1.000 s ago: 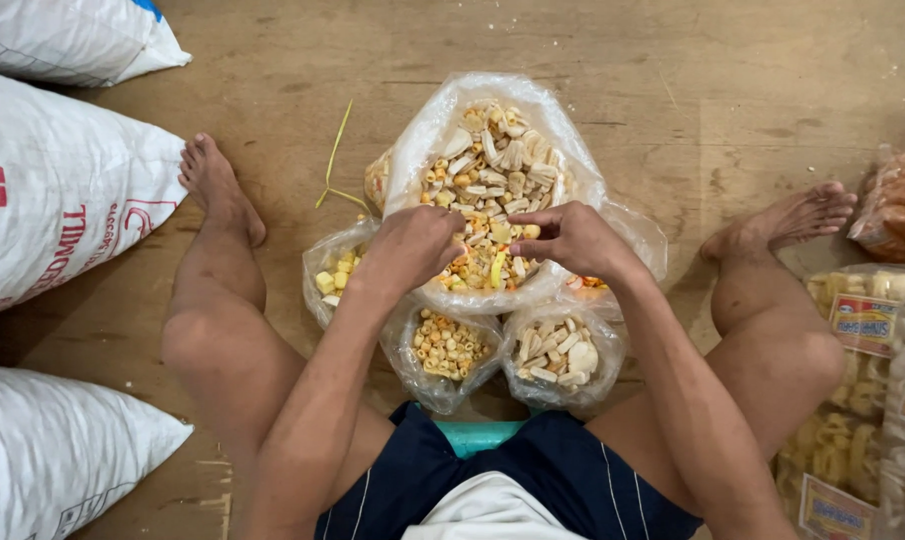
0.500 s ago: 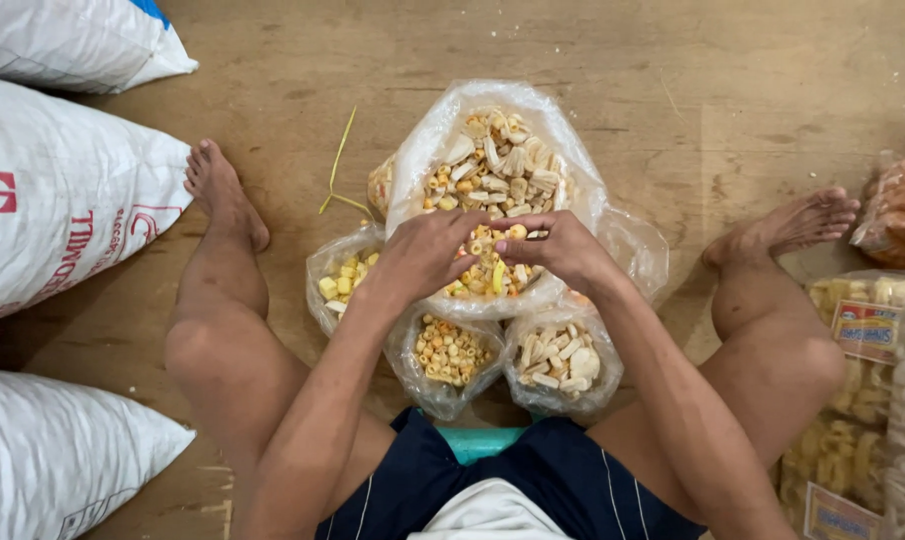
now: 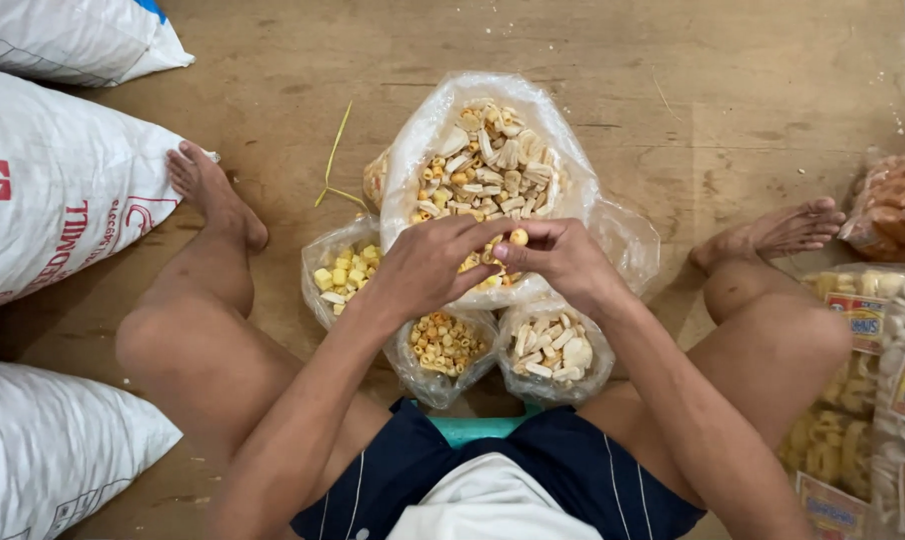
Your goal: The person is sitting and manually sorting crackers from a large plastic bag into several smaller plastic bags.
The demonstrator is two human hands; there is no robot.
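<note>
I sit on a wooden floor with my legs spread around several clear plastic bags of dry snack pieces. The big bag (image 3: 413,150) holds mixed tube and ring pieces. My left hand (image 3: 428,265) and my right hand (image 3: 563,255) meet over its near edge. The right fingers pinch a small yellow ring piece (image 3: 518,238); the left fingers curl beside it, and whether they hold anything I cannot see. Below my hands stand three small bags: yellow cubes (image 3: 338,272), small rings (image 3: 445,345) and pale tubes (image 3: 555,350).
White woven sacks (image 3: 53,180) lie along the left, another (image 3: 43,460) at lower left and one (image 3: 73,35) at the top. Packed snack bags with labels (image 3: 873,400) are stacked at the right, with a bag of orange snacks (image 3: 898,200) above them.
Both hands have drawn together and lifted slightly toward me from the big bag's contents, with the right fingers now pinching one yellow ring. The view has shifted a little.
</note>
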